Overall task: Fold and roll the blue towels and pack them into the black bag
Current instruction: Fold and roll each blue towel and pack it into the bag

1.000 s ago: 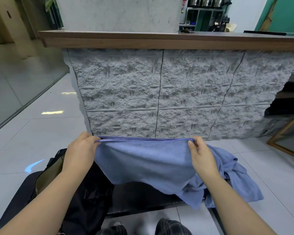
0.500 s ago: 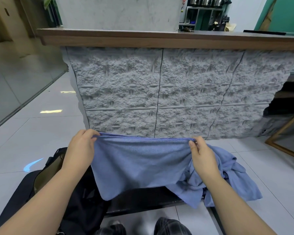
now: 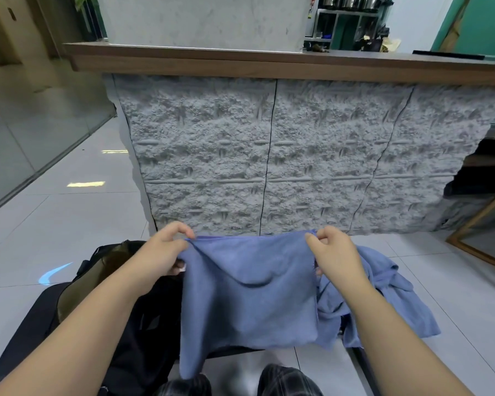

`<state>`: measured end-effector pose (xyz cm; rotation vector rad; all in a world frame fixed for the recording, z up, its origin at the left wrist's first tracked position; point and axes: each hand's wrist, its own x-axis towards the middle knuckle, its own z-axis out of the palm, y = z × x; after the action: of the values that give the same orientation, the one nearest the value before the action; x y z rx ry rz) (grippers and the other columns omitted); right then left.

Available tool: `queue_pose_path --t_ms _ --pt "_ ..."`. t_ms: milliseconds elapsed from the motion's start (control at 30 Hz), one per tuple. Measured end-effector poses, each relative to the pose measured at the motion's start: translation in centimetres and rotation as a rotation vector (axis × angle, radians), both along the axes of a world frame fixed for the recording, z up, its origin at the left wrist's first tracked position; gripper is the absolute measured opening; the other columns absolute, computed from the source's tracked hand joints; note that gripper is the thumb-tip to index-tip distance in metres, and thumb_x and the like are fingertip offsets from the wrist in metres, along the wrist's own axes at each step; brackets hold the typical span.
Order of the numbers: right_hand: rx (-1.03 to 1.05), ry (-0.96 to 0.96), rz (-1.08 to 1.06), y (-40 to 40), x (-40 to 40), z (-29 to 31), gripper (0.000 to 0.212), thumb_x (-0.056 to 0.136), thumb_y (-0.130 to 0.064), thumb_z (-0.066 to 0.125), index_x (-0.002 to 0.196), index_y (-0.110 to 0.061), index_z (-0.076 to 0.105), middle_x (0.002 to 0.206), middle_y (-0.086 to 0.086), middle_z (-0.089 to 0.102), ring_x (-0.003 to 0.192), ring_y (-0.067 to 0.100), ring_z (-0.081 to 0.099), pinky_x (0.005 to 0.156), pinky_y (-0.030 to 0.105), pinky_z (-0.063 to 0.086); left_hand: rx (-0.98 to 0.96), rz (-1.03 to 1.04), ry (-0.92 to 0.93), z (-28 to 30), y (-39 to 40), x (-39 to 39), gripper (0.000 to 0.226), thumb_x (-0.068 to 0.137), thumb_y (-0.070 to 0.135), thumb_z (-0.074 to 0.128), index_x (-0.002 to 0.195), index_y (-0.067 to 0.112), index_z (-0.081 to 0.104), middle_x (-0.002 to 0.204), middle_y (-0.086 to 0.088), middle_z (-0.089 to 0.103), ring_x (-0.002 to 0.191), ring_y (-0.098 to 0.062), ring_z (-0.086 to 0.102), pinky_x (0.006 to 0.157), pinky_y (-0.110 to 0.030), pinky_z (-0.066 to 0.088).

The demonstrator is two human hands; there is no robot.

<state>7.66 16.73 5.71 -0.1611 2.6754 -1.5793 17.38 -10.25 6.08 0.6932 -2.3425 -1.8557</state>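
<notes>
Left hand [image 3: 162, 254] pinches blue towel [image 3: 249, 295] top corner | right hand [image 3: 333, 257] pinches opposite corner | towel hangs above black bag [image 3: 117, 307] | crumpled towels [image 3: 383, 298] lie right.

The held blue towel [image 3: 249, 295] hangs in front of the black bag [image 3: 143, 332], hiding the bag's right part; the left forearm covers more. Right of the towel, the heap of towels [image 3: 389, 298] is partly behind it and the right hand [image 3: 336, 260]. The knees [image 3: 286, 380] below are cut off.
</notes>
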Motion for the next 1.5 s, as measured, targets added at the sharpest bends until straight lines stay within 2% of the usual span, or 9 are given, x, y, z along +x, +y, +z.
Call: queue_pose_path --t_ms 100,233,400,533,700,1100,1267,1400,1500 --pt "-0.151 -0.082 0.142 -1.3 0.7 0.7 0.027 0.091 -0.014 0.059 0.068 -0.010 0.044 0.046 0.000 0.040 0.036 0.008 0.042 0.036 0.020 0.040 0.022 -0.178 0.011 1.0 2.5 0.3 0.037 0.088 -0.003 0.040 0.068 0.019 0.062 0.065 -0.002 0.051 0.052 -0.010 0.044 0.051 -0.019 0.037" --pt "-0.202 -0.125 0.314 -3.3 2.1 0.8 0.021 0.089 -0.010 0.062 0.073 -0.011 0.049 0.049 0.001 0.044 0.038 0.011 0.046 0.039 0.023 0.046 0.068 -0.383 0.087 1.9 5.8 0.9 0.024 0.067 0.004 0.055 0.085 0.016 0.063 0.069 0.006 0.059 0.061 -0.004 0.052 0.061 -0.015 0.043" --pt "-0.123 -0.021 0.417 -4.3 3.2 0.8 0.011 0.088 -0.013 0.063 0.079 -0.015 0.057 0.058 -0.005 0.056 0.045 0.016 0.052 0.054 0.037 0.050 -0.026 -0.334 0.206 1.2 7.6 0.6 0.031 0.086 -0.011 0.053 0.087 0.019 0.061 0.070 0.005 0.062 0.064 -0.007 0.055 0.062 -0.014 0.045" --pt "-0.120 -0.008 0.450 -4.2 3.5 0.6 0.009 0.089 -0.016 0.061 0.080 -0.016 0.061 0.064 -0.004 0.058 0.055 0.016 0.053 0.065 0.045 0.053 -0.379 -0.306 0.248 1.1 7.2 0.7 0.024 0.093 0.014 0.055 0.082 0.033 0.063 0.066 0.013 0.061 0.061 -0.001 0.053 0.065 -0.018 0.044" --pt "-0.090 -0.024 0.463 -4.2 3.5 0.5 0.006 0.091 -0.018 0.059 0.086 -0.015 0.061 0.069 -0.001 0.058 0.060 0.014 0.054 0.071 0.049 0.053 -0.685 -0.272 0.380 1.3 7.1 0.9 0.013 0.092 0.021 0.057 0.094 0.023 0.070 0.091 0.016 0.047 0.080 0.002 0.049 0.068 -0.013 0.035" --pt "-0.176 -0.032 0.529 -4.0 4.0 0.6 0.008 0.081 -0.022 0.063 0.076 -0.027 0.067 0.072 -0.001 0.066 0.064 0.014 0.047 0.067 0.033 0.040 -0.682 -0.179 0.384 1.8 8.3 1.5 0.006 0.090 0.028 0.058 0.084 0.027 0.059 0.064 0.016 0.043 0.071 0.013 0.044 0.061 -0.009 0.032" --pt "-0.246 -0.081 0.611 -3.7 4.3 1.2 0.007 0.084 -0.008 0.068 0.084 -0.013 0.063 0.067 -0.014 0.064 0.060 0.000 0.056 0.068 0.020 0.046 -0.618 -0.161 0.371 1.7 8.2 1.4 0.010 0.087 0.028 0.062 0.079 0.029 0.056 0.060 0.025 0.050 0.064 0.009 0.045 0.056 -0.013 0.031" --pt "-0.195 -0.035 0.629 -3.6 3.8 1.2 0.006 0.083 -0.009 0.070 0.085 -0.009 0.064 0.081 0.002 0.065 0.077 0.011 0.058 0.078 0.033 0.049 -0.622 -0.323 0.392 1.5 7.3 1.1 0.010 0.088 0.030 0.061 0.079 0.030 0.056 0.077 0.018 0.056 0.086 0.003 0.045 0.067 -0.011 0.033" --pt "-0.133 -0.002 0.647 -3.5 3.5 1.2 0.003 0.087 -0.009 0.066 0.087 -0.011 0.064 0.082 0.004 0.065 0.075 0.013 0.054 0.073 0.032 0.046 -0.677 -0.471 0.392 1.2 6.5 0.9 0.014 0.087 0.035 0.061 0.077 0.029 0.053 0.078 0.017 0.053 0.092 0.003 0.041 0.072 -0.011 0.031"
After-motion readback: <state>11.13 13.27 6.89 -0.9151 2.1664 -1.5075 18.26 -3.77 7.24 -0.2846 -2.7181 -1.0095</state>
